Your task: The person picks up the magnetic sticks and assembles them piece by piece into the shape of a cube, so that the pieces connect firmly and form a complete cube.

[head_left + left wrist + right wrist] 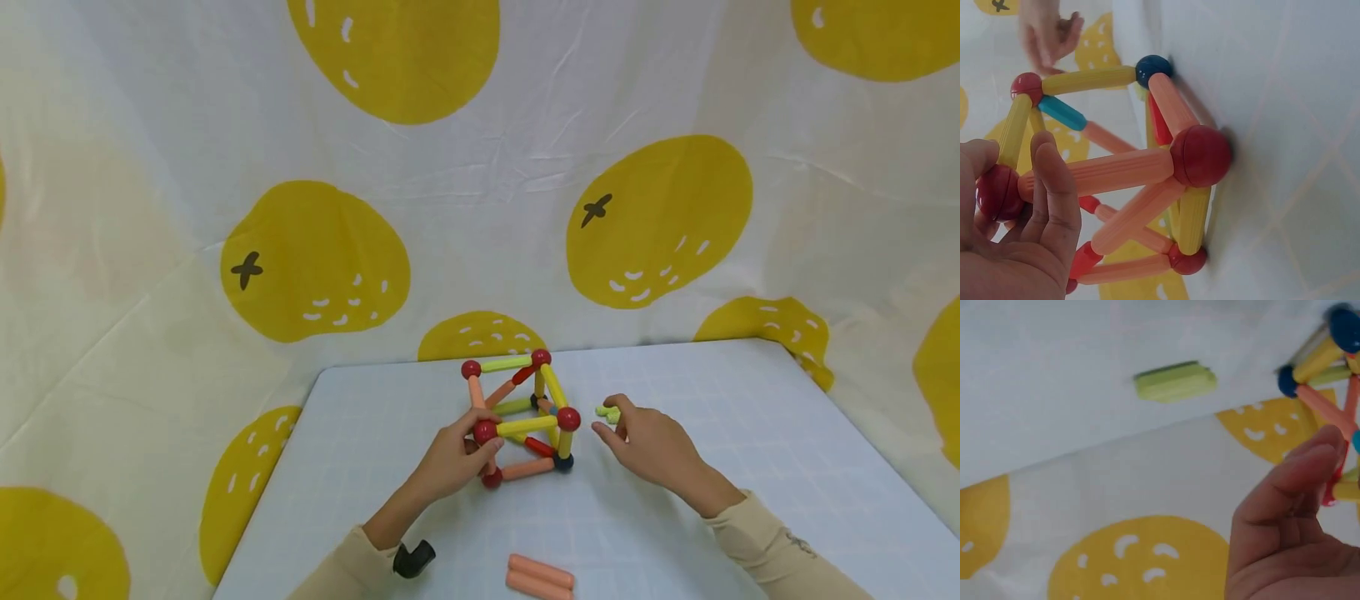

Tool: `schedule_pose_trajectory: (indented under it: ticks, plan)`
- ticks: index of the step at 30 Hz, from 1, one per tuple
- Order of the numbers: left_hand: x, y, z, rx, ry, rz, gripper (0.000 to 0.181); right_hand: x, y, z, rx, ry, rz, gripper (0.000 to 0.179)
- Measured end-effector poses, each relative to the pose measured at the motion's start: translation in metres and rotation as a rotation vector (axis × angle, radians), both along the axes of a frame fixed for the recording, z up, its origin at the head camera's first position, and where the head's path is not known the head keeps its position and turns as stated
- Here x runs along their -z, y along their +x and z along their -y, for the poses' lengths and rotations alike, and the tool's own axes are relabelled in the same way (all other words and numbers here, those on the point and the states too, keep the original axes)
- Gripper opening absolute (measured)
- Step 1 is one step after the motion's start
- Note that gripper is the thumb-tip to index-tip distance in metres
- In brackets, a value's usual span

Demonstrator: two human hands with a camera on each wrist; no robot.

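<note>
A cube-shaped frame of magnetic building sticks and balls [527,426] stands on the table, with yellow, peach and green sticks between red and dark blue balls. Diagonal sticks cross its sides. My left hand [450,458] grips its near upper left corner, fingers and thumb around a red ball [1000,192] and the end of the peach stick [1122,172] below it. To the right of the frame, my right hand [656,446] hovers with loosely bent fingers and nothing between them. Just beyond its fingertips lie short light green sticks [1175,382].
Two peach sticks [540,573] lie side by side near the table's front edge. A small black object [414,558] sits at the left sleeve. Behind the white table [750,400] hangs a cloth [510,233] printed with yellow fruit.
</note>
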State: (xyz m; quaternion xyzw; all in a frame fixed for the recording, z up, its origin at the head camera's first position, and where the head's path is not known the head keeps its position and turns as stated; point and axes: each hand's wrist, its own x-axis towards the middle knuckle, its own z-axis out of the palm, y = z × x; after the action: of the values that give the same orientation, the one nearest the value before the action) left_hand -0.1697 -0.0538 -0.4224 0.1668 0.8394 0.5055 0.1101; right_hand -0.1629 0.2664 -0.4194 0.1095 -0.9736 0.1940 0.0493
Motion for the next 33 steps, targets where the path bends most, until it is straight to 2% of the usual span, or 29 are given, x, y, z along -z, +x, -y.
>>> schedule_pose_trajectory:
  ticks: [3,6,10,13,15,18,21,23,27,30,33]
  plan:
    - [0.001,0.000,-0.001,-0.003,0.009,-0.001,0.033,0.017,-0.013,-0.019,0.022,0.042,0.128,0.048]
    - [0.002,0.000,-0.001,-0.007,0.014,-0.004,0.033,0.037,-0.026,-0.037,0.027,0.114,0.163,0.049]
    - [0.004,-0.001,-0.002,-0.006,0.014,0.005,0.033,0.056,-0.037,-0.051,-0.002,0.166,0.087,0.041]
    - [0.005,-0.002,-0.001,-0.001,0.020,0.000,0.036,0.060,-0.041,-0.052,-0.031,0.181,0.022,0.028]
    - [0.006,-0.003,0.000,0.002,0.021,-0.007,0.043,0.060,-0.042,-0.049,-0.047,0.187,0.009,0.019]
    - [0.010,-0.003,0.007,-0.006,0.019,-0.001,0.060,0.058,-0.039,-0.041,-0.061,0.168,0.066,0.017]
    - [0.017,0.000,0.015,-0.044,-0.003,0.018,0.081,0.053,-0.031,-0.035,-0.078,0.117,0.157,0.021]
    - [0.022,0.002,0.020,-0.075,-0.041,0.019,0.087,0.049,-0.026,-0.030,-0.093,0.077,0.202,0.024]
    - [0.034,0.004,0.027,-0.071,-0.143,0.045,0.078,0.043,-0.012,-0.019,-0.131,0.019,0.261,0.024]
    - [0.041,0.003,0.029,-0.005,-0.204,0.080,0.066,0.041,-0.001,-0.005,-0.171,-0.023,0.281,0.022]
    - [0.048,0.002,0.029,0.057,-0.254,0.083,0.057,0.039,0.010,0.012,-0.258,-0.081,0.264,0.020]
